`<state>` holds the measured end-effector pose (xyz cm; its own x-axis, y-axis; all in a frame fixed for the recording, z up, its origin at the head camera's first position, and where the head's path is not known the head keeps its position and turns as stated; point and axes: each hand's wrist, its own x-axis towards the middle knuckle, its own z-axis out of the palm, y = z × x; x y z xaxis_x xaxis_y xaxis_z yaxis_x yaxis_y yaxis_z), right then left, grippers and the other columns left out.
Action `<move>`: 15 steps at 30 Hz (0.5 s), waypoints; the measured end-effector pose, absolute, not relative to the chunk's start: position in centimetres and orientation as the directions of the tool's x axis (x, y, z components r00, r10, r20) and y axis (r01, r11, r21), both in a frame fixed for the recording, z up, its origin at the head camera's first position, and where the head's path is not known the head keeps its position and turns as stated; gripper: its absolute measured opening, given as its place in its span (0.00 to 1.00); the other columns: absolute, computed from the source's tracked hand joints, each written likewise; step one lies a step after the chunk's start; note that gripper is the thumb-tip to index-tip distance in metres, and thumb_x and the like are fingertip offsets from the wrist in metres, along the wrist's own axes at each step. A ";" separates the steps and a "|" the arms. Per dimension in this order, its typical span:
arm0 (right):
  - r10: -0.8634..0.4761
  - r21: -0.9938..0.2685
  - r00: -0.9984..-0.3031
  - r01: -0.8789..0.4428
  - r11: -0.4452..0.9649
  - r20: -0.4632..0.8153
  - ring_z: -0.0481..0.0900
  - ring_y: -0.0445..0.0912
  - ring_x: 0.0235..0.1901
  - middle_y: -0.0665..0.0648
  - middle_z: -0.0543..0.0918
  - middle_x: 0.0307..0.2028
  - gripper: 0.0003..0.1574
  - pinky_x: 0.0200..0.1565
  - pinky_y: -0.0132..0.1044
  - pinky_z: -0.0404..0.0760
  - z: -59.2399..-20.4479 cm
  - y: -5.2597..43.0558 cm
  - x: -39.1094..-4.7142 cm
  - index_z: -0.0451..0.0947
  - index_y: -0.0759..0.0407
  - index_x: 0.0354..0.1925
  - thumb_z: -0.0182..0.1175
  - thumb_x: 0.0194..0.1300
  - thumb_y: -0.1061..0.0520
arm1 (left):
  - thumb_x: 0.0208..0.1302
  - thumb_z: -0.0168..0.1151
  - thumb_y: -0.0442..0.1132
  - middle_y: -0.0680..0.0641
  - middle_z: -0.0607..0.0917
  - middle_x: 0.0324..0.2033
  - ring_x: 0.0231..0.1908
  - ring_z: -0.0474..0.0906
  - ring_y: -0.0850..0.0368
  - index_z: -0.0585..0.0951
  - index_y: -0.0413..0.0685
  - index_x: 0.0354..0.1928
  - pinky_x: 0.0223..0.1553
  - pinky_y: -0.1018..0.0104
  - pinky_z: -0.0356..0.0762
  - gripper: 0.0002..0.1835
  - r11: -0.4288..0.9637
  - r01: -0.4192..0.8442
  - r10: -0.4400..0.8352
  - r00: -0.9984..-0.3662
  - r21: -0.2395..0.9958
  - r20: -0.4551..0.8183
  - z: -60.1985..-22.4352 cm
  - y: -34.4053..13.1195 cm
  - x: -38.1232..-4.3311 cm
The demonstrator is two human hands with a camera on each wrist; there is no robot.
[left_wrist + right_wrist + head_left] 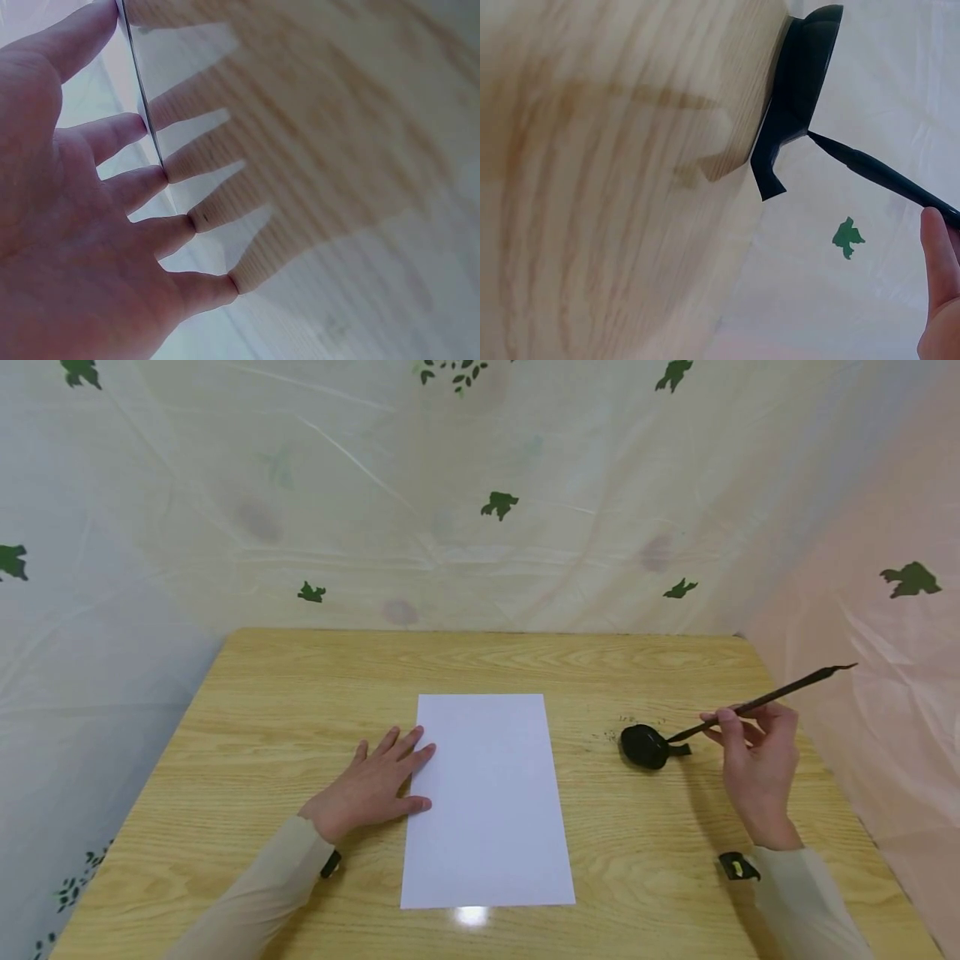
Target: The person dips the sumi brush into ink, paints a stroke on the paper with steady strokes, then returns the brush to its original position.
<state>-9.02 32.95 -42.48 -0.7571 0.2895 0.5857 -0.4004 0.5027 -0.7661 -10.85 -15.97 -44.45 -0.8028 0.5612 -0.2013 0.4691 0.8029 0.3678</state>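
A blank white sheet of paper (491, 810) lies upright on the wooden table in the head view. My left hand (375, 783) has its fingers spread, the thumb and some fingertips touching the sheet's left edge; in the left wrist view the hand (97, 217) shows its palm side. To the right, my right hand (761, 768) pinches a dark writing brush (783, 691) by its handle, held at a slant. In the right wrist view, the brush (877, 169) touches its pointed tip to the rim of a small black ink dish (806, 71). The dish's inside is hard to make out.
Small dark specks (600, 737) dot the wooden table (300, 693) around the ink dish. A pale curtain (420, 543) with green leaf and bird shapes hangs behind and along both sides. Each wrist bears a small black device (738, 866).
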 end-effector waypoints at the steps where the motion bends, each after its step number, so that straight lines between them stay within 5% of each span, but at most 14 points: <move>1: 0.294 -0.772 -0.758 -0.400 0.495 0.582 0.88 0.35 0.40 0.51 0.79 0.44 0.20 0.45 0.28 0.84 -42.4 32.9 -9.0 0.64 0.68 0.63 0.55 0.76 0.68 | 0.73 0.63 0.59 0.40 0.53 0.81 0.78 0.45 0.30 0.63 0.48 0.80 0.67 0.19 0.47 0.41 0.803 0.469 0.561 -0.803 0.366 -0.202 -44.5 -16.0 -10.9; 15: 0.283 -0.756 -0.748 -0.415 0.506 0.600 0.87 0.35 0.40 0.50 0.80 0.45 0.21 0.45 0.26 0.83 -42.4 32.9 -9.0 0.64 0.71 0.62 0.55 0.75 0.70 | 0.72 0.63 0.58 0.40 0.52 0.81 0.79 0.45 0.31 0.63 0.47 0.80 0.68 0.20 0.45 0.42 0.802 0.457 0.558 -0.804 0.386 -0.208 -44.2 -16.0 -10.8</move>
